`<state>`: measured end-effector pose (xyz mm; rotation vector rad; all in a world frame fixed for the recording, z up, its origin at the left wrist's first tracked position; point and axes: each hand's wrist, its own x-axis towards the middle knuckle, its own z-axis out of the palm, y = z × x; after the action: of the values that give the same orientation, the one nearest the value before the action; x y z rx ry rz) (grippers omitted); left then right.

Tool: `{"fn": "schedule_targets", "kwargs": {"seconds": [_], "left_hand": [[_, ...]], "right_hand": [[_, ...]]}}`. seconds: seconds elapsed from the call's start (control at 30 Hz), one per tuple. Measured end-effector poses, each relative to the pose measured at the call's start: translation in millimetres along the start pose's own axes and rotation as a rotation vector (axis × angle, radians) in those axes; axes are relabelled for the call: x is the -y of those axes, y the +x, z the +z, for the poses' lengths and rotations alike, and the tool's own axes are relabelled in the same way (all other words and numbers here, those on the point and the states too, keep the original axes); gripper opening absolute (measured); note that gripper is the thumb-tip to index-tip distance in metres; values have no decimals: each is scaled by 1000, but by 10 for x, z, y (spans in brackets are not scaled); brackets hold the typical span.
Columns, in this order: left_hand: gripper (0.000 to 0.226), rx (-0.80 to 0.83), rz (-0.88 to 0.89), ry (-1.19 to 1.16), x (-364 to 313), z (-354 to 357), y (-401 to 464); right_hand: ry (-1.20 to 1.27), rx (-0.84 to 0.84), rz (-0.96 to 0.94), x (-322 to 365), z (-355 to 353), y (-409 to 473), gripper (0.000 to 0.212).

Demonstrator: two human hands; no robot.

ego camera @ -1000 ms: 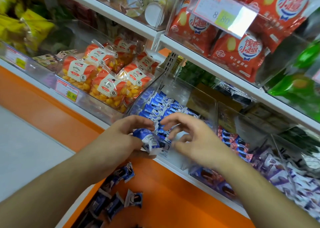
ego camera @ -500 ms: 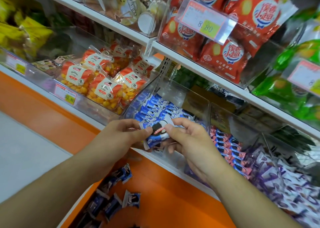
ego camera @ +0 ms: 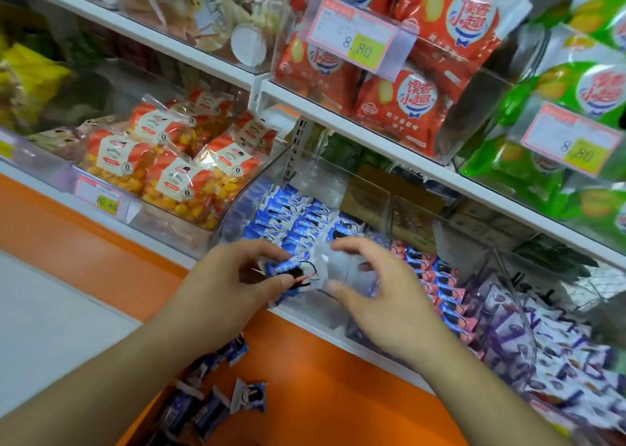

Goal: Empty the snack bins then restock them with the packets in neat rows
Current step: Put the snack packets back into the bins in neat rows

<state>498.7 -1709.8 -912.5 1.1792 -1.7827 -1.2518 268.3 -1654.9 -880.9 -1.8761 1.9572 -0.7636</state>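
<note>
A clear acrylic bin (ego camera: 367,183) on the lower shelf holds blue cookie packets (ego camera: 288,217) lined up in rows toward its back. My left hand (ego camera: 230,279) pinches one blue packet (ego camera: 293,271) between thumb and fingers at the bin's front edge. Just right of that packet, my right hand (ego camera: 376,289) hovers at the bin's front wall with fingers and thumb loosely bent and nothing in them. Several loose blue packets (ego camera: 245,395) lie below on the orange ledge.
To the right are bins of pink-and-blue packets (ego camera: 437,278) and purple packets (ego camera: 559,347). Orange bags of yellow candy (ego camera: 176,164) fill the left bin. Red bags (ego camera: 406,103), green bags (ego camera: 582,83) and price tags (ego camera: 359,37) hang on the shelf above.
My right hand has let go of the blue packet and opened beside it. My left hand still pinches the packet, now lower at the bin's front edge.
</note>
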Motion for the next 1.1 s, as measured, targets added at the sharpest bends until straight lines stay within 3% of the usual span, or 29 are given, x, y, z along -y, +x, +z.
{"fn": "schedule_targets", "kwargs": {"seconds": [0.07,0.23,0.47,0.63,0.87,1.1], "left_hand": [[16,-65,0,60,-25,4,98],[19,-89,129,195,-238,231,746],[23,21,266,504,-127,956,1825],[32,64,248,724,201,1287,2338],[22,55,492,942,250,1306,2494],[19,67,465,960,197,1272,2472]], "right_hand": [[-97,-75,26,-240,-105,10,45],[-149,-1,91,-682,-118,53,63],[1,-64,75,-775,-26,40,63],[-25,-28,36,-844,-26,69,64],[-34,-7,19,-866,-7,54,62],[-30,-26,8,-865,-5,30,61]]}}
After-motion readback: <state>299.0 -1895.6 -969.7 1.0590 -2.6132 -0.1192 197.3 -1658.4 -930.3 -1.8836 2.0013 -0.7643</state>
